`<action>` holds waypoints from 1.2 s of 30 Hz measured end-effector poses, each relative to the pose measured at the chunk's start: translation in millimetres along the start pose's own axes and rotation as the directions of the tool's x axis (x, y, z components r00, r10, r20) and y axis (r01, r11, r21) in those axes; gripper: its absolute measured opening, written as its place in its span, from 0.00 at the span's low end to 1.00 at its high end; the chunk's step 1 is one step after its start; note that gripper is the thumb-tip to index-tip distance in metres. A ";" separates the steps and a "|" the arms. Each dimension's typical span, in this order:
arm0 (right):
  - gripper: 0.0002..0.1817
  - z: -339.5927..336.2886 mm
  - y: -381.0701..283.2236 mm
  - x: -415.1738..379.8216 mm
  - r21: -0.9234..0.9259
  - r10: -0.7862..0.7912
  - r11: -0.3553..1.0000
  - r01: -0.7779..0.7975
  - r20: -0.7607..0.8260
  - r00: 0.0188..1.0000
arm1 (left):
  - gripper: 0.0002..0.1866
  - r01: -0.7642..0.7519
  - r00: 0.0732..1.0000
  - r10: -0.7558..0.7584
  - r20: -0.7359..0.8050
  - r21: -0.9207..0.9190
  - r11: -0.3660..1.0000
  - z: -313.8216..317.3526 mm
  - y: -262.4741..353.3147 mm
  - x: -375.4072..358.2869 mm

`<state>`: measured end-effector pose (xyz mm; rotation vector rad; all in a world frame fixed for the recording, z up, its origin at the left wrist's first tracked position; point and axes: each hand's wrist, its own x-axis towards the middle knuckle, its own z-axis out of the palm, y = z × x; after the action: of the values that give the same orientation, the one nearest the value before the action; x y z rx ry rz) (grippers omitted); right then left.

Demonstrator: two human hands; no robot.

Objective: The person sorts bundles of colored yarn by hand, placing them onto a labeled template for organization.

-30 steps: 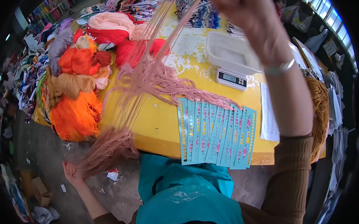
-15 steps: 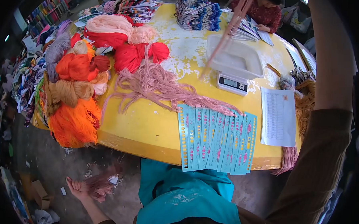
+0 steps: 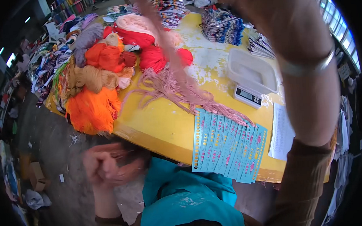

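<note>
Spreading below us, the yellow table [image 3: 157, 136] carries a heap of skeins [image 3: 94, 112] on its left, orange nearest us. Pink yarn [image 3: 159, 85] lies loose across the middle, its tail reaching onto the top of the fanned blue cards [image 3: 227, 147], which jut past the near edge. Beyond them sit a clear tub [image 3: 250, 71], a printed sheet [image 3: 282, 133] and a small scale [image 3: 248, 96].

Above the yarn hangs a blurred pink strand [image 3: 161, 37] (its upper end is out of our view). We judge that it could snag in the loose pile if swung low, and a pull on the tail, or a bump at the overhang, could drag the cards out of order.

Our right hand [image 3: 265, 12] is raised at the top, its fingers cut off, so we cannot tell their spread or hold. Our left hand [image 3: 114, 166], near the table's edge, has its fingers partly curled; blur hides whether they grip anything.
</note>
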<state>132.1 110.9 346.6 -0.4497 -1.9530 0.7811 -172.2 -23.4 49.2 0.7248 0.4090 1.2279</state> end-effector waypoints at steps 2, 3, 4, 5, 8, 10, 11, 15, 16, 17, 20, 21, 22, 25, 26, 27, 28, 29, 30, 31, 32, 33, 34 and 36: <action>0.13 41.8 32.6 -36.6 -0.124 -0.087 0.986 0.111 0.184 0.979 | 0.18 -0.239 0.968 0.244 0.057 0.502 0.831 51.8 -11.2 22.2; 0.13 61.6 36.0 -58.9 -0.292 0.119 0.955 -0.046 0.237 0.964 | 0.18 -0.238 0.967 0.251 0.043 0.504 0.830 61.9 -18.4 30.9; 0.14 82.7 37.0 -80.3 -0.459 0.325 0.869 -0.182 0.254 0.911 | 0.15 -0.168 0.985 0.163 0.049 0.429 0.888 66.3 -24.0 37.3; 0.12 100.5 72.3 -107.3 -0.522 0.184 0.853 -0.003 0.296 0.937 | 0.14 -0.092 0.995 0.075 0.062 0.349 0.932 69.2 -29.8 40.5; 0.09 116.8 82.0 -170.6 -0.306 0.338 0.909 -0.282 0.146 0.930 | 0.15 0.032 0.995 -0.016 -0.097 0.165 0.986 92.3 -52.3 46.9; 0.10 117.3 76.9 -197.5 -0.029 0.594 0.804 -0.594 0.090 0.799 | 0.16 0.154 0.986 -0.156 -0.059 -0.045 0.987 89.0 -59.7 59.4; 0.11 116.7 75.7 -209.9 0.108 0.722 0.674 -0.730 0.110 0.683 | 0.16 0.129 0.991 -0.129 -0.034 0.005 0.992 89.4 -64.9 62.5; 0.11 126.6 79.5 -256.5 0.366 0.786 0.583 -0.725 -0.030 0.617 | 0.15 0.199 0.979 -0.198 0.040 -0.034 0.979 91.4 -91.8 69.6; 0.13 126.3 77.4 -263.1 0.315 0.783 0.616 -0.722 -0.140 0.606 | 0.14 0.205 0.976 -0.200 0.090 -0.047 0.978 91.3 -99.0 71.8; 0.13 124.3 84.3 -272.0 0.277 0.749 0.662 -0.696 -0.232 0.620 | 0.14 0.089 0.985 -0.104 0.140 0.105 0.990 89.2 -105.2 76.1; 0.12 123.6 87.1 -278.7 0.361 0.743 0.669 -0.650 -0.313 0.591 | 0.15 0.152 0.978 -0.166 0.128 0.116 0.982 95.1 -117.8 75.5; 0.12 126.7 88.2 -280.2 0.522 0.796 0.591 -0.615 -0.257 0.548 | 0.15 0.159 0.976 -0.175 0.134 0.120 0.980 97.4 -122.0 74.2; 0.12 129.5 90.4 -281.7 0.664 0.838 0.493 -0.562 -0.188 0.512 | 0.15 0.208 0.971 -0.214 0.107 0.068 0.976 99.7 -126.3 72.3; 0.06 139.0 99.6 -294.9 0.787 0.846 0.452 -0.421 -0.228 0.482 | 0.16 0.213 0.974 -0.217 0.070 0.068 0.975 102.0 -131.4 72.8; 0.05 140.6 101.4 -297.5 0.831 0.856 0.429 -0.354 -0.249 0.453 | 0.16 0.165 0.983 -0.173 0.061 0.119 0.979 101.8 -132.0 73.7; 0.05 142.2 103.4 -300.5 0.833 0.856 0.427 -0.351 -0.249 0.453 | 0.16 0.167 0.983 -0.175 0.060 0.122 0.978 100.2 -133.7 74.4; 0.05 144.1 105.0 -303.5 0.825 0.845 0.463 -0.323 -0.302 0.441 | 0.16 0.162 0.985 -0.167 0.041 0.112 0.981 97.7 -136.1 74.8; 0.04 145.3 105.7 -305.4 0.814 0.832 0.499 -0.297 -0.355 0.426 | 0.16 0.156 0.987 -0.160 0.023 0.101 0.982 96.4 -137.4 74.9; 0.04 145.8 105.6 -306.0 0.816 0.833 0.497 -0.293 -0.356 0.423 | 0.16 0.161 0.986 -0.164 0.023 0.104 0.982 97.6 -137.1 75.0; 0.04 146.1 105.3 -306.5 0.780 0.816 0.536 -0.324 -0.380 0.436 | 0.15 0.176 0.983 -0.181 0.036 0.101 0.979 99.8 -136.4 75.2; 0.04 146.4 105.2 -307.0 0.740 0.797 0.573 -0.353 -0.403 0.449 | 0.15 0.192 0.979 -0.197 0.049 0.097 0.977 101.3 -136.5 75.6; 0.04 147.5 105.5 -307.3 0.741 0.798 0.573 -0.351 -0.406 0.446 | 0.15 0.196 0.978 -0.201 0.050 0.099 0.976 101.0 -138.4 75.5; 0.04 149.2 105.9 -307.3 0.686 0.772 0.618 -0.384 -0.436 0.462 | 0.15 0.208 0.976 -0.212 0.039 0.093 0.974 99.7 -141.0 75.3; 0.04 150.2 107.4 -309.2 0.629 0.746 0.657 -0.415 -0.465 0.477 | 0.15 0.223 0.974 -0.226 0.027 0.087 0.971 98.1 -145.2 75.4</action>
<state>148.0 -46.1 23.0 -1.0246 -0.8059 1.2403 15.9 -2.1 25.4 0.7500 0.5003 0.9874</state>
